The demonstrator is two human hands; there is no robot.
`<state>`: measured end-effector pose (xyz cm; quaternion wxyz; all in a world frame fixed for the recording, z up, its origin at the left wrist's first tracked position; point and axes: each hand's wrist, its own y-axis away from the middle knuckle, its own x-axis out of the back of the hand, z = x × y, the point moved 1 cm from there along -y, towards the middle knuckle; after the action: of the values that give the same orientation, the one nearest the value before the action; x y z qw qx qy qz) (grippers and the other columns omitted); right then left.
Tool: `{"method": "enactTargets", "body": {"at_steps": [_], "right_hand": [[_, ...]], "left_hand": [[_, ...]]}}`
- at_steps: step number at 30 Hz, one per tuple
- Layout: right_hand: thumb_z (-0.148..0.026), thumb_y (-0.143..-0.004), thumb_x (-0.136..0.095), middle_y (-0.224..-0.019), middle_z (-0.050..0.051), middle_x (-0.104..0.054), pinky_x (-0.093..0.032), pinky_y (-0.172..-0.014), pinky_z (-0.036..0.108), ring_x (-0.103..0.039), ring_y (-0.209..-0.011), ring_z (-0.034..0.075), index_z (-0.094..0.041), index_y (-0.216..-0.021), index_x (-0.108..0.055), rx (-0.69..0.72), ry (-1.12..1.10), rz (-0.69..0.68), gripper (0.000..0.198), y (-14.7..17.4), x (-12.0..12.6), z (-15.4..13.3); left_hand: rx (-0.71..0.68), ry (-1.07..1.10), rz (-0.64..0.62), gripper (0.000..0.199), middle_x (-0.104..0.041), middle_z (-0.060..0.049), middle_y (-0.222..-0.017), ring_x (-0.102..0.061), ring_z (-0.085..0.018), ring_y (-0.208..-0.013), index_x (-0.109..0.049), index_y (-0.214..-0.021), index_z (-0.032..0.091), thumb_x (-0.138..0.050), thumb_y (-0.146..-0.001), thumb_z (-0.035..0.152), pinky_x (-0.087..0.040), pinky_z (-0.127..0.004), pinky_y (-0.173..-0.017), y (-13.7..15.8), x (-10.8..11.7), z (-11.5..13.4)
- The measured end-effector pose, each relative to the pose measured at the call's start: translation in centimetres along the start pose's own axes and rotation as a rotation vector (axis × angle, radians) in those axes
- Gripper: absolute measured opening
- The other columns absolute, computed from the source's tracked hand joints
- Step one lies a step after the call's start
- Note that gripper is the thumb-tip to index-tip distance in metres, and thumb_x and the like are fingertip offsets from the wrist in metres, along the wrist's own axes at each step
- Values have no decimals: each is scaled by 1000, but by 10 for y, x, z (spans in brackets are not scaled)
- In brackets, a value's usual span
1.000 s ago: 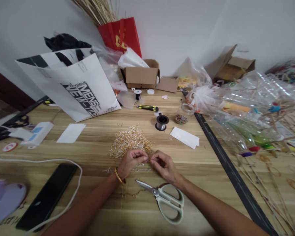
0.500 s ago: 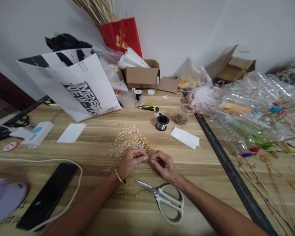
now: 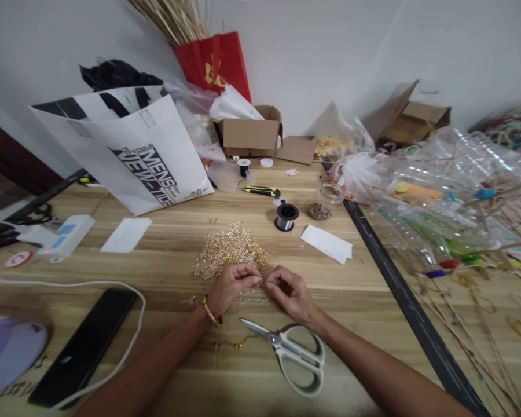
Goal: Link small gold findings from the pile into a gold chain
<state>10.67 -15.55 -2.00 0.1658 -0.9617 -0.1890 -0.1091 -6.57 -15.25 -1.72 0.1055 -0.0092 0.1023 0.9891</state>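
My left hand (image 3: 237, 284), with a gold bracelet (image 3: 212, 311) at its wrist, pinches something tiny between thumb and forefinger. Close beside it, my right hand (image 3: 292, 291) is also closed in a pinch, fingertips almost meeting the left ones. What they hold is too small to make out. Just behind the hands lies a pile of gold and silver chain pieces (image 3: 230, 246). A silver chain (image 3: 252, 300) rests on the table between my wrists. Nearer to me are a thin gold chain (image 3: 238, 346) and scissors with pale handles (image 3: 301, 359).
A wire spool (image 3: 286, 217), a jar of beads (image 3: 323, 202), a yellow-black cutter (image 3: 261, 191) and folded white paper (image 3: 327, 243) lie beyond. At left are a phone (image 3: 84, 347), a white cable and a large white bag (image 3: 130, 150). Plastic bottles (image 3: 421, 220) crowd the right.
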Motion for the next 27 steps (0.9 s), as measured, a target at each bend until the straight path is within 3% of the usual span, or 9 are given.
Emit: {"method": "enactTargets", "body": {"at_steps": [27], "right_hand": [[-28,-84,-54,-67,1,-53,-38,-54,22,-48,-60,12,-16,-74,-56,-9,18,12,16,0,-1,3]], "left_hand": [[0,-39,-20,16,-64,-2,-66,-55,-12,-62,-65,-71,11,-69,-64,24,-42,-22,-61,1,-3,3]]}}
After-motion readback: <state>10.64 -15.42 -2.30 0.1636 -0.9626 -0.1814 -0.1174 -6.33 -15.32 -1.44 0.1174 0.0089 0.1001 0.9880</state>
